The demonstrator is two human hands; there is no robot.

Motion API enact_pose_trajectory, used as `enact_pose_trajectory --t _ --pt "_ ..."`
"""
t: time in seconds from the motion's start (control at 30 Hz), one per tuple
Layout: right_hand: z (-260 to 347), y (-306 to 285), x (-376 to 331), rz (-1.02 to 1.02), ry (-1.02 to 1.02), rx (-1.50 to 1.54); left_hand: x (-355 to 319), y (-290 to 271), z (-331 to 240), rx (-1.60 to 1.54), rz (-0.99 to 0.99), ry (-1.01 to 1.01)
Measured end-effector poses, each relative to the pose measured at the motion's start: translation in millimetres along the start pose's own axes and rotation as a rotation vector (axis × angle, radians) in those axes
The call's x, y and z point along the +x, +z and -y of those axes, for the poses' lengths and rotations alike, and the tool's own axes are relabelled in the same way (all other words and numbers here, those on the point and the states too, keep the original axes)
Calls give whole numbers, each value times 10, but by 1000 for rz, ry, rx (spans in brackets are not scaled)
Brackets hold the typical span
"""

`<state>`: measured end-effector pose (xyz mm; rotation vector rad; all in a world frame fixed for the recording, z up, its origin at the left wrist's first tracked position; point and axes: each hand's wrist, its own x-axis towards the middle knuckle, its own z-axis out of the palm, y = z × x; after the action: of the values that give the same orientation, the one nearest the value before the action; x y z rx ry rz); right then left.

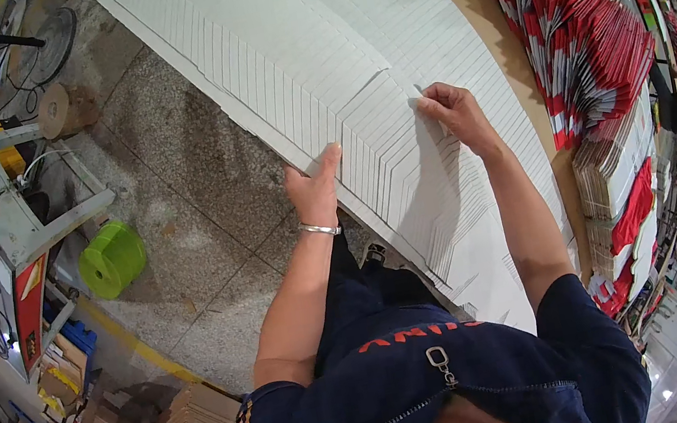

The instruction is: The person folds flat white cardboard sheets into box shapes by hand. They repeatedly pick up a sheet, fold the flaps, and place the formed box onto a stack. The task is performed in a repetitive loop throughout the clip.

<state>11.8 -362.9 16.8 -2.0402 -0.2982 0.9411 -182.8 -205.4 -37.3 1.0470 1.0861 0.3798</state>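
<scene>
Right grip (459,116) seems to pinch a sheet edge within the long, white, shingled stack of smooth, card-like sheets (378,127) beneath it; left grip (317,190) touches the stack's left margin (fingers hidden, so its closure is unclear). The long axis slants ahead-left of both, stepped edges making angled ridges.

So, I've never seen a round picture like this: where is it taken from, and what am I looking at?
There's no robot here, just a person working bare-handed. The camera sits on their head, looking down; its wide fisheye lens bends straight edges and gives the round look. Overlapping white sheets lie spread out in front. The left hand is at their left edge; the right hand appears to pinch the edge of one. Red-and-white folded pieces are piled to the right, and a green roll is on the floor to the left.
</scene>
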Motion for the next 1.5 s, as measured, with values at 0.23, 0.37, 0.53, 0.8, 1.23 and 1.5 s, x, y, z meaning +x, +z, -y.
enact_pose_trajectory --t 0.23,0.37,0.53,0.8,1.23,1.5 --pt "-105 -114 -113 28 62 18 -18 57 -50 -13 -59 -3" --pt "-145 -162 -135 48 58 77 -12 83 -39 -44 -74 44" --pt "-187 -174 -137 56 61 76 -23 103 -40 -62 -78 59" --pt "-137 -224 -152 108 69 6 -20 112 -22 -77 -75 62" --pt "-193 -213 -168 89 77 -19 28 52 71 -6 -67 34" --pt "-295 -266 -282 75 110 -91 -107 54 68 23 32 58"
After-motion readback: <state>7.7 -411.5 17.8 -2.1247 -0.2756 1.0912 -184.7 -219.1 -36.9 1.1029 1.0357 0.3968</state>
